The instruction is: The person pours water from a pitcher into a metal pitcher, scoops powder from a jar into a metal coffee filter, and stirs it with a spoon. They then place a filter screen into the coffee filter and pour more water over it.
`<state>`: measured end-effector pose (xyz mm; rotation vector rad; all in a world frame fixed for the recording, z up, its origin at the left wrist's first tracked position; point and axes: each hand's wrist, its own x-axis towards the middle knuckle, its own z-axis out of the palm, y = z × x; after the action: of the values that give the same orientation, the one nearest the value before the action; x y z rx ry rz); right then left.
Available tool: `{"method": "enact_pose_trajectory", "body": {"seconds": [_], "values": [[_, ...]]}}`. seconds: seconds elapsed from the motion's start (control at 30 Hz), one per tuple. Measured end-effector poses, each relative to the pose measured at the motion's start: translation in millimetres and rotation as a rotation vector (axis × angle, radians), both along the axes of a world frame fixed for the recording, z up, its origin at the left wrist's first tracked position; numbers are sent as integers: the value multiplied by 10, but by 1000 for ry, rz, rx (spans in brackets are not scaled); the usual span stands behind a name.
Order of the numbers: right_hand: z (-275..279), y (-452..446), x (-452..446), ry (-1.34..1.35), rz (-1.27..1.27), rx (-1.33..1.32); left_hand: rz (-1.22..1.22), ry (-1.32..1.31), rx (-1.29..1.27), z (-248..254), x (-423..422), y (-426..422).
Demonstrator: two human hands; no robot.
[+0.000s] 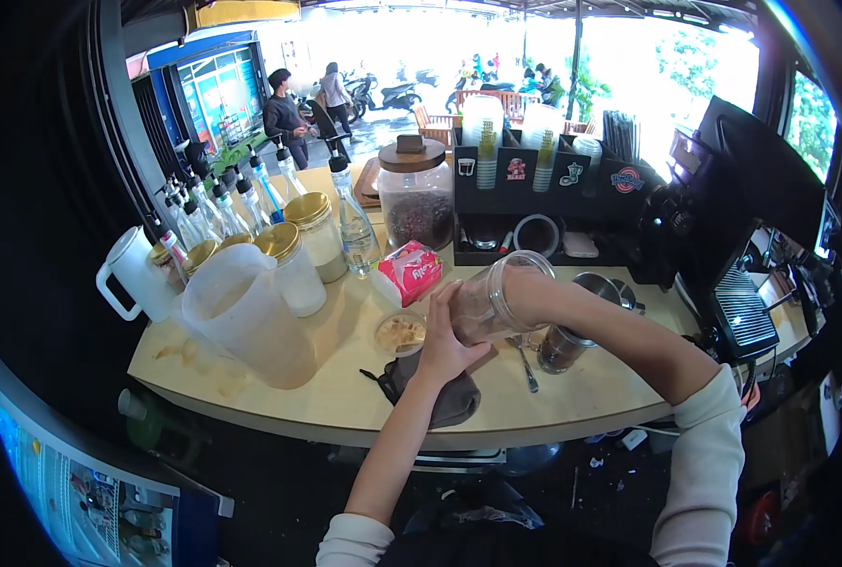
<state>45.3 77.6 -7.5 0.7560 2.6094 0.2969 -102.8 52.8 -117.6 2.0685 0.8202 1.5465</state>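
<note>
My left hand (449, 335) is wrapped around a clear jar (477, 307), which is tilted with its mouth toward the right. Into that mouth reaches my right hand (525, 295), and its fingers are hidden inside. Just left of the jar is a small round dish (401, 333) with light brown contents. A dark grey cloth (451, 401) lies under my left wrist. Beneath my right forearm stands a glass (561, 350) with something dark in it, and a spoon (525, 365) rests beside it. Behind the jar sits a pink tissue pack (410, 273).
A large translucent pitcher (246, 321), gold-lidded jars (312, 236) and several pump bottles (353, 227) crowd the left side. A wooden-lidded jar (417, 203) and a black cup organizer (534, 189) stand at the back. Right is a coffee machine (742, 312). Two people are outside.
</note>
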Motion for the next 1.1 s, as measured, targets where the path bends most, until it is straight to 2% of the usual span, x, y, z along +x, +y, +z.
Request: {"method": "enact_pose_trajectory", "body": {"seconds": [0.03, 0.1, 0.23, 0.3, 0.43, 0.5, 0.6, 0.83, 0.93, 1.0, 1.1], "values": [[7, -16, 42, 1, 0, 2, 3, 4, 3, -6, 0, 8], [56, -104, 156, 342, -82, -82, -7, -3, -2, -18, 3, 18], [195, -186, 106, 317, -154, -154, -15, 3, -7, -24, 8, 24], [260, -254, 88, 366, -258, -216, -15, 1, -12, -17, 7, 17], [162, -213, 178, 489, -281, -244, 9, 21, -5, 6, 3, 0], [287, -316, 198, 571, -410, -328, 4, 7, -4, 18, 8, -12], [403, -407, 187, 572, -473, -286, 1, -11, -1, 23, 13, -17], [618, -513, 132, 498, -491, -259, 19, 0, 16, 3, 10, 3], [648, -540, 165, 556, -446, -233, 32, 1, 15, 8, 11, -7], [735, -580, 162, 606, -514, -328, 33, -13, 5, 8, 12, -11], [793, -634, 173, 664, -527, -336, 44, -20, 1, 9, 8, -14]]}}
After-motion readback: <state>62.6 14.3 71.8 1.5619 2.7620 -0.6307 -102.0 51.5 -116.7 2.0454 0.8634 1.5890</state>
